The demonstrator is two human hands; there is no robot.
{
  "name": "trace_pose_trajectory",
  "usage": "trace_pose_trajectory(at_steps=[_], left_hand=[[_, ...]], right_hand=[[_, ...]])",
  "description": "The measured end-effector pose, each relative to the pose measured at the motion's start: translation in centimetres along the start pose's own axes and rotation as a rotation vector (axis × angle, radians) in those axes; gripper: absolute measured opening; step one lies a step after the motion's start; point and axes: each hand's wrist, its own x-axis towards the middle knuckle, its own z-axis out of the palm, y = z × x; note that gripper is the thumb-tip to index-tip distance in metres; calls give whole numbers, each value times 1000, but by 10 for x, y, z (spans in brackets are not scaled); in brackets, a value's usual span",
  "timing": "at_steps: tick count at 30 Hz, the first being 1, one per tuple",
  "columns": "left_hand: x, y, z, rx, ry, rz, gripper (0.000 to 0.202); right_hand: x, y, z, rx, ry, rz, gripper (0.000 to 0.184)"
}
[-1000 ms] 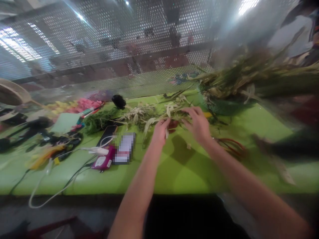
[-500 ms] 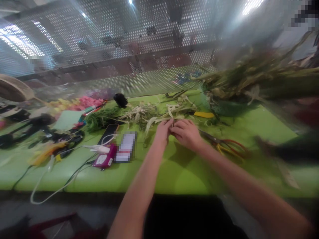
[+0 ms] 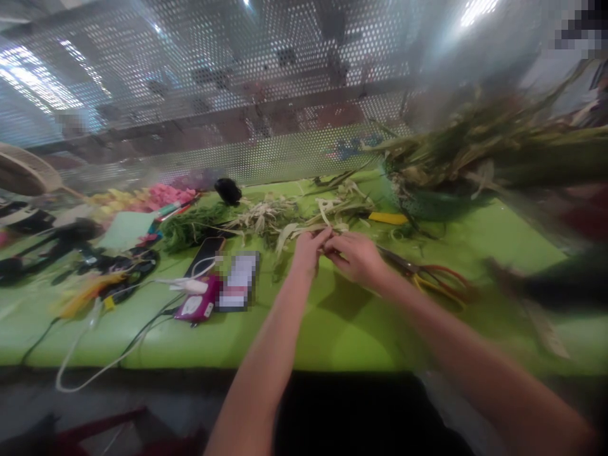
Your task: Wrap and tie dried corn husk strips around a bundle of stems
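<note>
My left hand (image 3: 310, 248) and my right hand (image 3: 352, 253) meet over the middle of the table, fingertips pinched together. Whatever sits between the fingers is small and mostly hidden. Directly behind the fingertips runs a pale dried leaf strip (image 3: 287, 233); whether it is in my grip I cannot tell. More pale dried leaves (image 3: 263, 214) lie in a loose heap just beyond. Right of my right hand, by its wrist, rest scissors (image 3: 434, 278) with red-orange and yellow handles. A yellow-handled object (image 3: 387, 218) lies behind that hand.
A green basin (image 3: 432, 204) heaped with dried stalks (image 3: 441, 152) stands at the right. On the left are a lit phone (image 3: 240, 282), a magenta device with cables (image 3: 196, 305), a dark phone (image 3: 205, 253), green foliage (image 3: 187, 227) and pink pieces (image 3: 168, 197). A perforated metal panel (image 3: 266, 107) rises behind.
My fingers have shifted slightly, the right hand's fingers curling and parting a little at the pinch. Both hands stay together in the same place; the table things have not moved.
</note>
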Motion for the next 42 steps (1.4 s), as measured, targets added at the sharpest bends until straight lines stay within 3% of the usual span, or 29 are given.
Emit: trace_pose_trajectory(at_steps=[7, 12, 15, 21, 31, 36, 42], left_hand=[[-1, 3, 3, 113, -115, -39, 28], [-4, 3, 7, 37, -92, -76, 26], [-6, 3, 9, -7, -52, -76, 26], [-10, 6, 12, 91, -68, -81, 32], [2, -2, 0, 245, 89, 33, 24], [3, 0, -3, 472, 75, 138, 18], [-3, 5, 3, 520, -46, 153, 15]], right_hand=[[5, 9, -14, 283, 351, 341, 2], [7, 14, -10, 577, 356, 629, 9], [9, 12, -9, 730, 349, 732, 13], [8, 14, -7, 768, 362, 737, 15], [9, 15, -16, 762, 160, 696, 28], [13, 5, -24, 956, 132, 688, 19], [10, 14, -26, 1016, 203, 701, 20]])
